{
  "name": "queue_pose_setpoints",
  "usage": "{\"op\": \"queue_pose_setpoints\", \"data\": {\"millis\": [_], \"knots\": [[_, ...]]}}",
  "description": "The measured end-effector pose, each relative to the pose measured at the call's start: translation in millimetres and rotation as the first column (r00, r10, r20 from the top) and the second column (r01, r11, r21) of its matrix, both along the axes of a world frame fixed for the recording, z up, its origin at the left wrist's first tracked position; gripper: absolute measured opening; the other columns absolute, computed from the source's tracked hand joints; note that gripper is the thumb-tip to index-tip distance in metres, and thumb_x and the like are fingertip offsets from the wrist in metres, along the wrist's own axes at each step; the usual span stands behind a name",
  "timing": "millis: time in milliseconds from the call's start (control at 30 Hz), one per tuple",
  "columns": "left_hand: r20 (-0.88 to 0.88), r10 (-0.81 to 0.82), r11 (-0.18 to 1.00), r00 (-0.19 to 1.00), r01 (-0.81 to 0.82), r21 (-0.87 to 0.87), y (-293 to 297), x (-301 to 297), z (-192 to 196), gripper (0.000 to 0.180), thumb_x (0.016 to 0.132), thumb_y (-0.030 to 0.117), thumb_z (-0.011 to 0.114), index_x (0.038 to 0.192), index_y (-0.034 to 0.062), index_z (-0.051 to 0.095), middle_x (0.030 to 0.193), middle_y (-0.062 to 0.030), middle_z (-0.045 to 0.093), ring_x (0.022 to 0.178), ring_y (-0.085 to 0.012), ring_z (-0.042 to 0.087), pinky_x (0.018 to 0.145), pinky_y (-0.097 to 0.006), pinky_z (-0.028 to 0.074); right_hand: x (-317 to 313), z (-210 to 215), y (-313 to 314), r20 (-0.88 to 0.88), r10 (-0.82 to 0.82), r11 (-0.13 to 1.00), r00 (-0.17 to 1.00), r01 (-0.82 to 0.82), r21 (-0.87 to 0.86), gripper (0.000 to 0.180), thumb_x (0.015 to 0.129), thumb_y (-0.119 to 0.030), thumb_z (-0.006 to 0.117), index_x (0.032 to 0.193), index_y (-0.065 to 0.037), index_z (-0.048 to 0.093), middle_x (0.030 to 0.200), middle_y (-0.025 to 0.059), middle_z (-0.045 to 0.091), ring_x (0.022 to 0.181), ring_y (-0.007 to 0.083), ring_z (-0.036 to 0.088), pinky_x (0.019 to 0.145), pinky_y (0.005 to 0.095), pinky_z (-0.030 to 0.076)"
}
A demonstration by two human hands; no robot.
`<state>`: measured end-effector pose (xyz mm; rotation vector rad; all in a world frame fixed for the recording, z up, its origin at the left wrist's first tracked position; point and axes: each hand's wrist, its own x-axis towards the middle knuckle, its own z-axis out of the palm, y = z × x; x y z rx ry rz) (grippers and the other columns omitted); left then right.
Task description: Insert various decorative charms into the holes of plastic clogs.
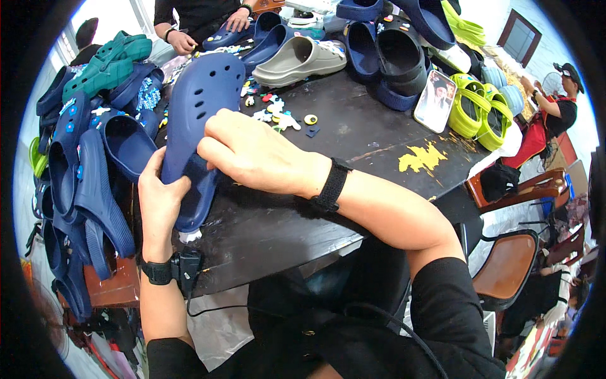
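A navy foam clog (211, 82) with ventilation holes is held up, toe away from me, over the dark table (297, 221). My left hand (161, 192) grips its heel end from the left, thumb against the side. Bent into a fist, my right hand (259, 151) lies against the clog's right side by its foot opening. The right fingertips are hidden, so whatever they pinch cannot be made out. Past the clog, small colourful shoe charms (274, 114) lie scattered, with a round yellow one (310, 119) nearest my right wrist.
Piled navy clogs (104, 183) and green clogs (110, 63) crowd the left. A grey clog (303, 61), dark clogs (401, 54), a phone (435, 100) and lime clogs (470, 107) stand along the far side. Opposite, a co-worker's hands (183, 43) touch clogs. A brown chair (505, 265) is at right.
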<state>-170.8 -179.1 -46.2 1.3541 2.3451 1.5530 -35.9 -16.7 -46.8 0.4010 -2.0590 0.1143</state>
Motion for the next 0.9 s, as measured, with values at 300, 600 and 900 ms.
{"op": "queue_pose_setpoints", "data": {"millis": [300, 600, 900], "knots": [[0.128, -0.006, 1.000, 0.992, 0.006, 0.002, -0.2, -30.8, -6.0, 0.054, 0.068, 0.005, 0.062, 0.120, -0.0097, 0.060, 0.101, -0.0116, 0.069, 0.086, -0.0158, 0.065, 0.078, -0.027, 0.051, 22.1, -1.1, 79.2, 0.200, -0.222, 0.892, 0.954, 0.282, -0.353, 0.021, 0.079, -0.010, 0.072, 0.084, -0.002, 0.054, 0.077, 0.0142, 0.057, 0.076, 0.0337, 0.059, 0.066, 0.0414, 0.047], [0.105, 0.032, 0.999, 0.994, -0.027, -0.043, -3.7, -25.1, -3.2, 0.054, 0.069, 0.003, 0.059, 0.121, -0.0092, 0.059, 0.106, -0.0119, 0.067, 0.094, -0.0153, 0.063, 0.084, -0.025, 0.048, 42.0, -11.8, 132.1, 0.662, -0.146, 0.633, 0.735, 0.584, -0.509, 0.023, 0.077, -0.010, 0.075, 0.091, 0.000, 0.061, 0.074, 0.0102, 0.063, 0.064, 0.0171, 0.065, 0.057, 0.0324, 0.050], [0.019, 0.028, 1.000, 0.999, -0.028, -0.012, -4.5, -26.3, -5.4, 0.051, 0.065, 0.012, 0.067, 0.112, -0.0077, 0.064, 0.088, -0.0150, 0.071, 0.079, -0.0166, 0.067, 0.074, -0.029, 0.051, 35.9, -15.1, 120.3, 0.758, -0.004, 0.617, 0.653, 0.598, -0.512, 0.024, 0.082, -0.007, 0.073, 0.101, 0.002, 0.061, 0.082, 0.0119, 0.066, 0.066, 0.0165, 0.065, 0.059, 0.0313, 0.052]]}}
